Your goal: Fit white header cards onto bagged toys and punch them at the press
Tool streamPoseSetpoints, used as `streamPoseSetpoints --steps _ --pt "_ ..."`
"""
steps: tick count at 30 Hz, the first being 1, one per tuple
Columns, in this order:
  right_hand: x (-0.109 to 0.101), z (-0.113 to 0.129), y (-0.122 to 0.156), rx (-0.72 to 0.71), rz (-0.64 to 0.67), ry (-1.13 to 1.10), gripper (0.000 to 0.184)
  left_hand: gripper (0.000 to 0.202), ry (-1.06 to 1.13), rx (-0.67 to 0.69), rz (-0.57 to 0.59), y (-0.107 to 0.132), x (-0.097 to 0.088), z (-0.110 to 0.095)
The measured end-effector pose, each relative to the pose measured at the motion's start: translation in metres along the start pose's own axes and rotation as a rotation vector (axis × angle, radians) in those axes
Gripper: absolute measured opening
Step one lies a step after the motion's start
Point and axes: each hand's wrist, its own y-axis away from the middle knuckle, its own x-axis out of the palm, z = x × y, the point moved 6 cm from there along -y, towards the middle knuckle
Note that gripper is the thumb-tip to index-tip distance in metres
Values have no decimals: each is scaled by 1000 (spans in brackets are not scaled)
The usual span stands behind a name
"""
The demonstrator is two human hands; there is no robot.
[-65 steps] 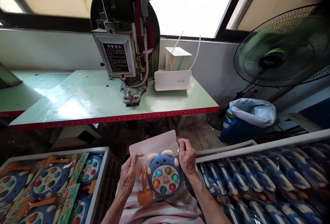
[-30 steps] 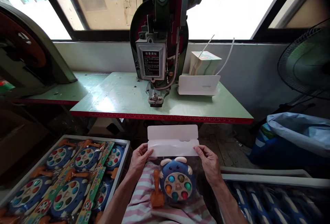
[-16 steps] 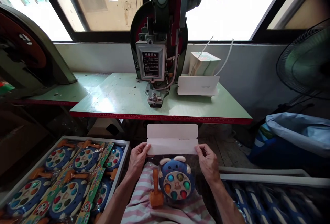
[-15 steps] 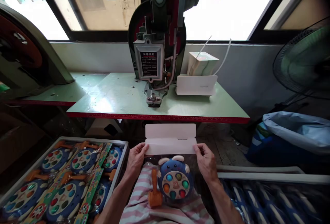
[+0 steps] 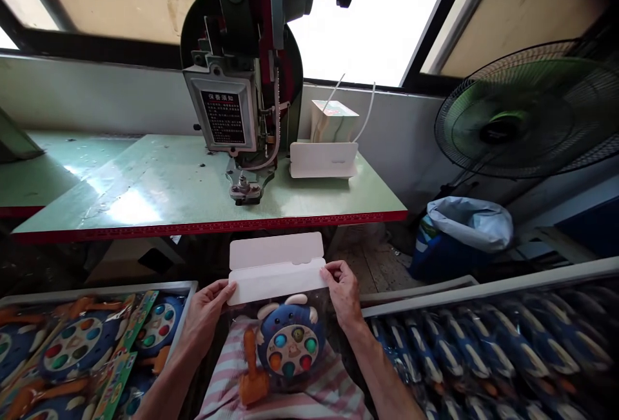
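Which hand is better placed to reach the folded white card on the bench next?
Probably the right hand, once it lets go: it pinches the right end of the held card, nearer the bench card. The left hand pinches the opposite end, farther away.

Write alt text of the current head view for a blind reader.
The left hand and right hand hold a creased white card, with a bagged blue toy and orange hammer over the lap. Crates of bagged toys flank them; a green machine stands ahead.

View swung right; white card [image 5: 277,279] now slants, toy [image 5: 291,342] under film probably tilted too.
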Motion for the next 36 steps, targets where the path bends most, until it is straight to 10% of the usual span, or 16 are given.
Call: streamPoseSetpoints --steps 11,27,32,36 --pt "16 9 0 239 390 -409 65 53 -8 -10 191 -3 -7 -3" --pt "13 6 -2 262 396 -406 52 70 20 11 156 3 -5 -4" --pt "10 -4 -1 313 403 -385 16 43 55 15 154 7 -2 -3" --pt "8 1 1 295 464 -357 25 29 58 75 135 4 -6 1"
